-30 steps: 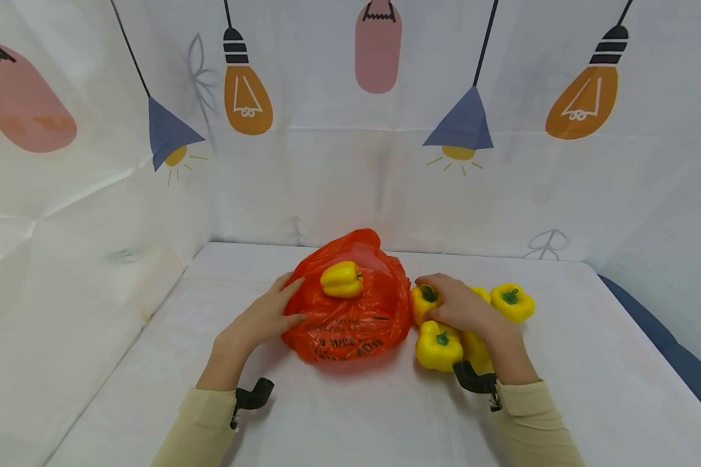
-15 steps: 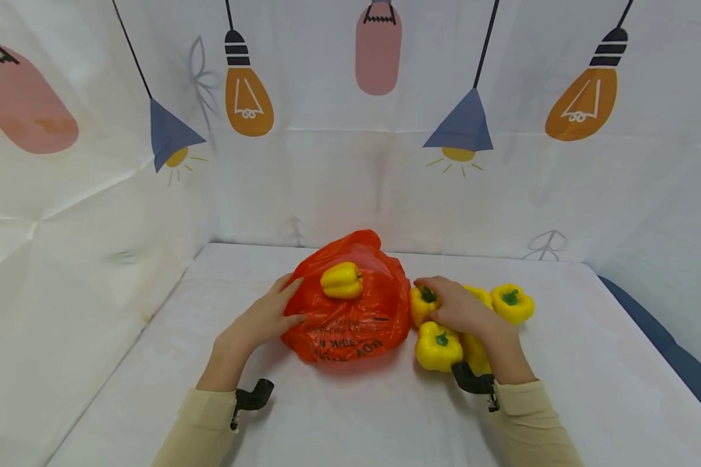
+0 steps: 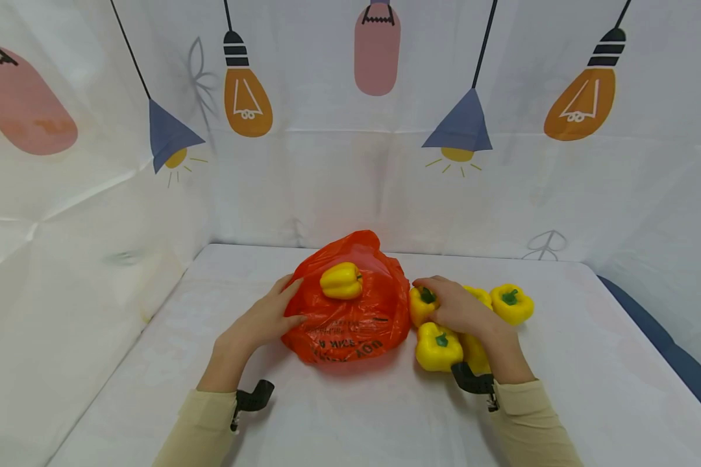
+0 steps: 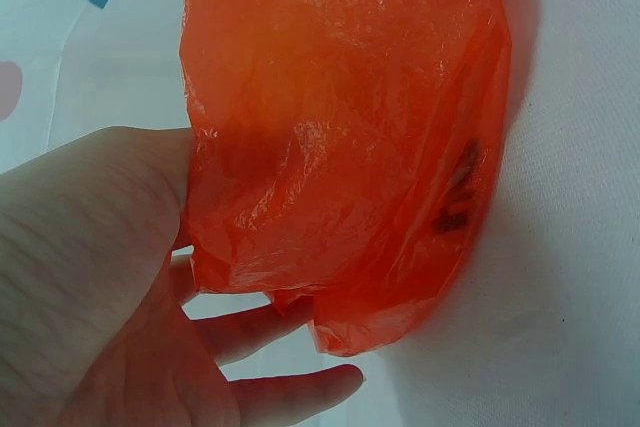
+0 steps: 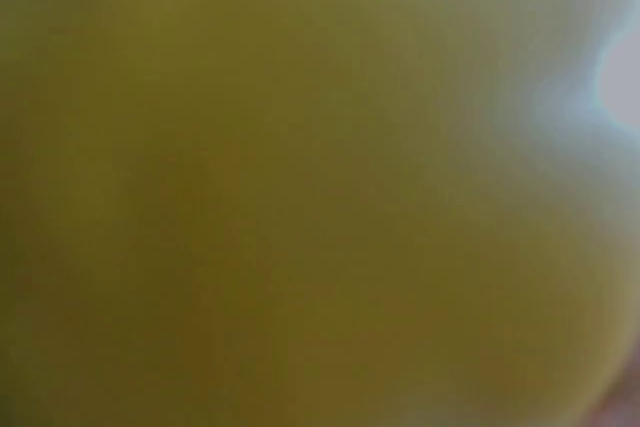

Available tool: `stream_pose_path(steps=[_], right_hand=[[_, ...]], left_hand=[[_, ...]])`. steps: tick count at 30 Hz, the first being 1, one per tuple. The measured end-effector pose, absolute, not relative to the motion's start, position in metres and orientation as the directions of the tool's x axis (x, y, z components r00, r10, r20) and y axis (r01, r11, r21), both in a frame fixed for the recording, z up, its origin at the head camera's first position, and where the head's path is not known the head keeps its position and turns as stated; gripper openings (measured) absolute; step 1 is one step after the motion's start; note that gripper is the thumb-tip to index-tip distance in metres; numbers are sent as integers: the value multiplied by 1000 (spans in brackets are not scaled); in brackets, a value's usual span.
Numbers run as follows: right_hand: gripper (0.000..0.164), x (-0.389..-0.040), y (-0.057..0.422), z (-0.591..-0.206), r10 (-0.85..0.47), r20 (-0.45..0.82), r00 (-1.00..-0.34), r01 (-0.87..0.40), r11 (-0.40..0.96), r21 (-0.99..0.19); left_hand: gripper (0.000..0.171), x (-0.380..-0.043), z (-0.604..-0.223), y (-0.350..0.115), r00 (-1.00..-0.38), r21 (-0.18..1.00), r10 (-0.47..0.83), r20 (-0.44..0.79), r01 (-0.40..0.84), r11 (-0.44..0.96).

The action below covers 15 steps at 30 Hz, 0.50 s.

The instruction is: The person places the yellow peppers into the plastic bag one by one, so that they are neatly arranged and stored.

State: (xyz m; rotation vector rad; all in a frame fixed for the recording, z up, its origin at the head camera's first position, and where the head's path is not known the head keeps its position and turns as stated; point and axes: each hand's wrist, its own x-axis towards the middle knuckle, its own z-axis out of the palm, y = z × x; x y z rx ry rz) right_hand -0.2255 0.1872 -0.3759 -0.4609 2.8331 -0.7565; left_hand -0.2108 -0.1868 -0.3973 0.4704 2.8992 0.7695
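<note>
A red plastic bag (image 3: pixel 350 331) with dark lettering lies mid-table, one yellow bell pepper (image 3: pixel 341 281) showing in its mouth. My left hand (image 3: pixel 263 318) rests against the bag's left side with fingers spread. In the left wrist view, some fingers (image 4: pixel 290 397) stand loosely apart beside the red plastic; others are partly hidden by it. Just right of the bag, my right hand (image 3: pixel 458 305) grips a yellow bell pepper (image 3: pixel 422 306), fingers over its far side and thumb nearer. The right wrist view is filled by a blurred yellow surface (image 5: pixel 300 197).
Other yellow bell peppers lie around my right hand: one in front (image 3: pixel 438 347), one at the far right (image 3: pixel 511 303), others partly hidden under the hand and wrist. A white cloth covers the table (image 3: pixel 350 421). A printed curtain (image 3: pixel 327 181) stands behind.
</note>
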Motion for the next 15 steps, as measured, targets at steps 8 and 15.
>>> stream_pose_path(steps=[8, 15], right_hand=[[64, -226, 187, -375, -355, -64, -933, -280, 825, -490], [62, -227, 187, -375, -365, -45, -930, -299, 823, -483]], left_hand=[[79, -211, -397, -187, -946, 506, 323, -18, 270, 819], [79, -211, -397, -187, -947, 511, 319, -25, 263, 818]])
